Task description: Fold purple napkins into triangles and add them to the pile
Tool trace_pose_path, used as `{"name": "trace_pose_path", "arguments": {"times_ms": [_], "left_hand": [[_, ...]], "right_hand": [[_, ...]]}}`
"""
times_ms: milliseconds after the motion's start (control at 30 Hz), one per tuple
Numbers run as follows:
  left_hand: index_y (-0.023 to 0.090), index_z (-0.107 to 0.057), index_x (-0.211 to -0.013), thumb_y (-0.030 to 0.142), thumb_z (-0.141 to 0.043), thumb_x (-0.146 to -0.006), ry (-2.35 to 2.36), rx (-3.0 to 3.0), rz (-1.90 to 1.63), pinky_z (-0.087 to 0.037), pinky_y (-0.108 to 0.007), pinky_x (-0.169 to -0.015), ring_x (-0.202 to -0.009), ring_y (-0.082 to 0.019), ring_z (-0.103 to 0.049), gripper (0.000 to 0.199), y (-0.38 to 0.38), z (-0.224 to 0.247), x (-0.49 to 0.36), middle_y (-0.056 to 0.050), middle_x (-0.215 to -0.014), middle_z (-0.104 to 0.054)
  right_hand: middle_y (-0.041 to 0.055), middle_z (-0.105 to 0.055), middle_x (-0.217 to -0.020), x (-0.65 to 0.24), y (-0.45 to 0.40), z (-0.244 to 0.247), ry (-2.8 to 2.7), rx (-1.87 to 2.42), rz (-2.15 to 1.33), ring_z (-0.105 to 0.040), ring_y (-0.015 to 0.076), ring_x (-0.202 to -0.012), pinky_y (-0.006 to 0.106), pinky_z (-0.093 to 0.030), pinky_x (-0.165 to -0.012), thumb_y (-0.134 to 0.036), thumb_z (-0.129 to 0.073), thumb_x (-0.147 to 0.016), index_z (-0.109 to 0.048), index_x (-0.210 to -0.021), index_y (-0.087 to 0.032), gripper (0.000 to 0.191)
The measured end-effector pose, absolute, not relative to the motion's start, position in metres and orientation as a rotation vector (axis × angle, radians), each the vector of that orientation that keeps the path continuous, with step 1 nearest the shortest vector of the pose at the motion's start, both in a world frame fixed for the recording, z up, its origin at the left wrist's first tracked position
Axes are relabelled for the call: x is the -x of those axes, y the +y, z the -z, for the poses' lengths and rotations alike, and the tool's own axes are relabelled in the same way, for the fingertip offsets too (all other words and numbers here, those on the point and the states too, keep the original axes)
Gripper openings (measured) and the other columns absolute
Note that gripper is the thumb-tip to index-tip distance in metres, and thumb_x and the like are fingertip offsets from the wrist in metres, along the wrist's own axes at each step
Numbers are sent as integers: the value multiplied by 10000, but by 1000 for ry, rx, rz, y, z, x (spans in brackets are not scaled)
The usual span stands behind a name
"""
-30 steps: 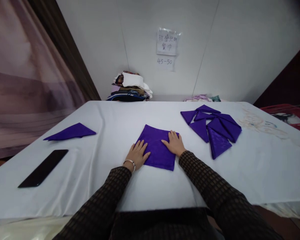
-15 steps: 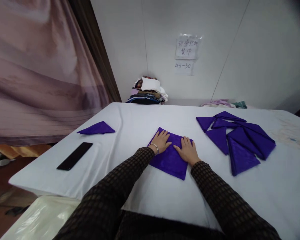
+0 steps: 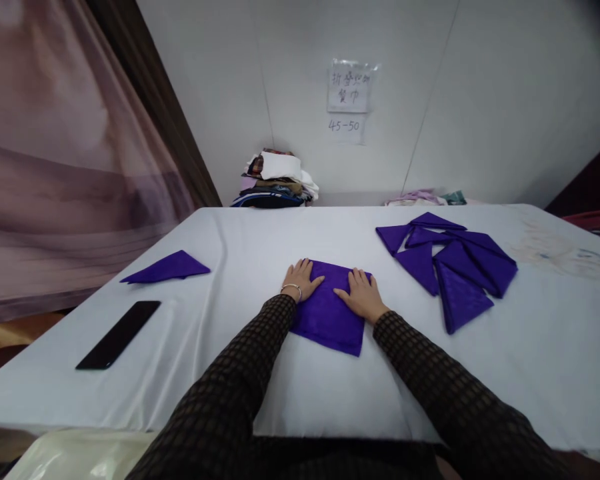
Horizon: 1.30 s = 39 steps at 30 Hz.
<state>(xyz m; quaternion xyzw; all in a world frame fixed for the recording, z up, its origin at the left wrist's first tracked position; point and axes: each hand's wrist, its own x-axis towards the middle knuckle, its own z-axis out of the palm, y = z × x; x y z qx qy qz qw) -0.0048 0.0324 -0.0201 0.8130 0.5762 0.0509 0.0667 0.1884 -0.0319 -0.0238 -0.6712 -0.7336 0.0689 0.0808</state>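
Observation:
A purple cloth napkin (image 3: 330, 313), folded into a rough square, lies flat on the white-covered table in front of me. My left hand (image 3: 301, 280) rests on its upper left part, palm down with the fingers stretched out. On the upper right part lies my right hand (image 3: 363, 293), also flat, fingers extended and thumb pointing inward. Both hands press on the cloth without gripping it. Several purple napkins folded into triangles (image 3: 420, 267) overlap to the right. One more folded purple napkin (image 3: 173, 268) sits by itself on the left.
A black phone-like slab (image 3: 120, 335) lies on the table (image 3: 240, 373) at the left. Behind the far edge are a pile of folded clothes (image 3: 277, 177) and some pale fabric (image 3: 417, 197). Paper signs (image 3: 349, 100) hang on the wall. A pink curtain (image 3: 70, 167) borders the left side.
The camera view has turned, so the table and its items appear shifted left. My left hand has slid to the napkin's left edge; the right hand stays near its upper right corner.

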Motion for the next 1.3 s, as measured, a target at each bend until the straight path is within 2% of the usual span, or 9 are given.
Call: {"name": "trace_pose_path", "arguments": {"times_ms": [167,333,433,700,1100,1300], "left_hand": [[114,-289,-1424,569,-258,-898,1732,-2463,-93,-143,-467,-1128,-1408,-262,-143,696,35,19,6,-123,-1521,-220],[156,-238,-1447,445,-258,-927,1725,-2480,9,-124,-433,-1137,-1418,-225,-100,596,39,21,9,-73,-1540,-172],[153,-240,-1447,480,-255,-919,1753,-2447,3,-112,-430,-1139,-1418,-223,-94,621,39,22,7,-73,-1542,-161],[132,-278,-1433,613,-222,-882,1765,-2441,-89,-129,-448,-1134,-1410,-246,-134,734,37,22,4,-94,-1529,-209],[146,-295,-1425,617,-227,-875,1757,-2414,-144,-128,-445,-1133,-1406,-239,-149,727,37,22,5,-85,-1527,-223],[198,-272,-1439,640,-193,-860,1858,-2279,-132,-93,-476,-1134,-1411,-240,-130,733,36,22,-1,-47,-1537,-186]], "right_hand": [[221,-237,-1491,-152,-21,5,-2269,1797,-226,-146,324,-1388,478,-78,-1100,-656,-223,-875,-305,-1408,-16,837],[197,-222,-1503,-120,1,5,-2292,1700,-393,-128,299,-1398,460,-79,-1108,-669,-202,-864,-268,-1428,-30,854],[175,-240,-1502,-128,4,15,-2280,1716,-482,-149,272,-1398,452,-93,-1110,-651,-166,-878,-264,-1432,-40,830],[133,-250,-1508,-174,-16,27,-2174,1894,-279,-166,251,-1393,449,-95,-1106,-628,-130,-898,-309,-1422,-86,774],[148,-249,-1505,-195,-29,34,-2069,2109,-156,-178,273,-1380,469,-116,-1090,-630,-165,-897,-276,-1431,-74,779],[151,-263,-1499,-194,-30,34,-2091,2110,-127,-182,273,-1375,473,-134,-1083,-609,-184,-903,-296,-1420,-72,754]]}}
